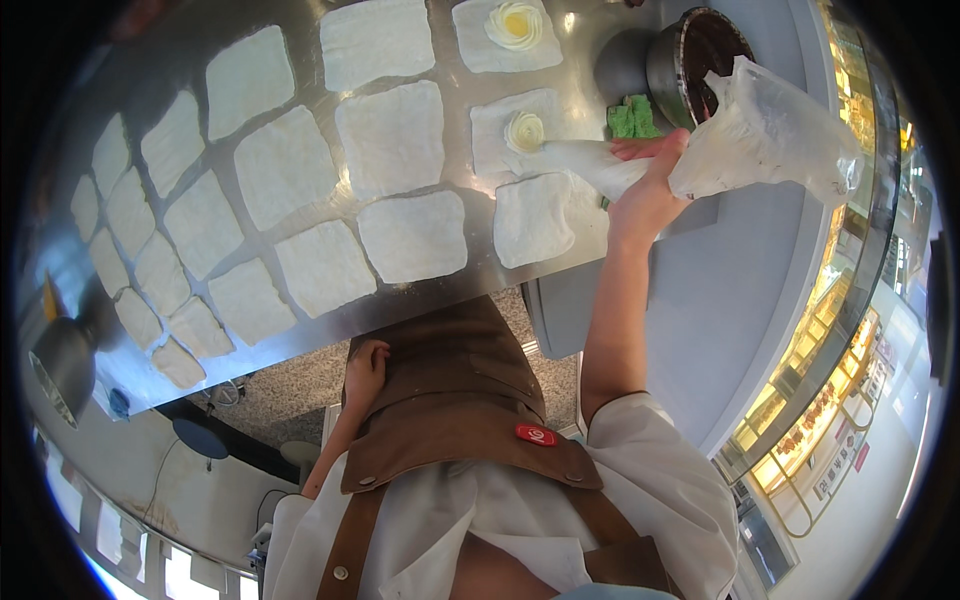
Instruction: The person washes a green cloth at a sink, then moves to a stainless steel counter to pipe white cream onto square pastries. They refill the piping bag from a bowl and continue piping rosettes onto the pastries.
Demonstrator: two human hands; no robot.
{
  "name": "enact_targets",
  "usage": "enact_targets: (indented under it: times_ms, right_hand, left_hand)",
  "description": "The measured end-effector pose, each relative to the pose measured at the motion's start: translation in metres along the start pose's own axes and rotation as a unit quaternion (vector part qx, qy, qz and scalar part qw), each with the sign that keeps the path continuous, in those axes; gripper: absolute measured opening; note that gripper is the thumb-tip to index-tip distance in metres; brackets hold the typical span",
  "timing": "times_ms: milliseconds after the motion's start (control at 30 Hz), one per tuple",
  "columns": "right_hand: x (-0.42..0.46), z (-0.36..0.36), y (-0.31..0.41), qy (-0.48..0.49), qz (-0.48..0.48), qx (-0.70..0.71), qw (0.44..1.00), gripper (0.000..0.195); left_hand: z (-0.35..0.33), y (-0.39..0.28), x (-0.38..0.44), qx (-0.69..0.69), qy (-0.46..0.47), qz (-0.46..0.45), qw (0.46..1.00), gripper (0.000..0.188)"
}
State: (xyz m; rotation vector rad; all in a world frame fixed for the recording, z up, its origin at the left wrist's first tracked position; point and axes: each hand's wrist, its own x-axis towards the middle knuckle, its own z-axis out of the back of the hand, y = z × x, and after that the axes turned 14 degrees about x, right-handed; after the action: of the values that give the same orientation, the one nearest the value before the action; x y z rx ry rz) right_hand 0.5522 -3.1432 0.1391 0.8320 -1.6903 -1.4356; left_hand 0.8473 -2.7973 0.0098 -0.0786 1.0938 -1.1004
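Observation:
My right hand (646, 193) grips a clear plastic piping bag (600, 163) filled with pale cream. The bag's narrow end meets a round cream swirl (524, 133) on a square dough sheet (487, 154). Behind my hand, the loose top of the bag spreads out to the right. Just beyond lies another dough sheet (472, 49), bearing a larger cream swirl (514, 26) with a yellow centre. A bare dough sheet (531, 225) sits on the near side. My left hand (366, 375) hangs against my brown apron (450, 375), fingers curled and partly hidden.
Several bare dough sheets (401, 236) lie in rows across the metal table (480, 281). At the right stand a metal bowl (667, 75) with dark brown contents and a rough green piece (632, 118). Another metal bowl (64, 367) appears far left; a lit display case (795, 352) curves along the right.

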Motion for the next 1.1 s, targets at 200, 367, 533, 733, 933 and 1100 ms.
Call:
enact_targets:
  times_ms: [200,367,533,733,933,1100]
  right_hand:
    - [0.016,-0.01,-0.004,-0.015,0.022,0.007,1.0,0.045]
    - [0.017,-0.032,-0.003,-0.014,0.029,0.003,0.999,0.045]
    - [0.007,-0.037,-0.003,0.009,0.011,0.042,0.999,0.045]
    - [-0.013,-0.029,0.007,-0.012,-0.035,0.067,0.997,0.045]
    - [-0.014,-0.004,0.01,0.001,-0.01,0.018,1.0,0.044]
    - [-0.001,0.0,0.01,-0.024,0.015,-0.006,1.0,0.04]
  left_hand:
    - [-0.001,0.002,0.001,-0.003,-0.003,0.0,1.0,0.012]
    - [-0.007,0.014,0.0,0.022,-0.026,-0.036,0.999,0.014]
    - [-0.002,0.001,0.0,-0.007,-0.015,-0.009,1.0,0.011]
    - [-0.002,0.001,-0.001,-0.011,-0.019,-0.01,1.0,0.011]
    - [-0.001,-0.001,0.0,-0.01,-0.017,-0.01,1.0,0.011]
    - [-0.002,0.002,0.0,-0.011,-0.016,-0.007,1.0,0.011]
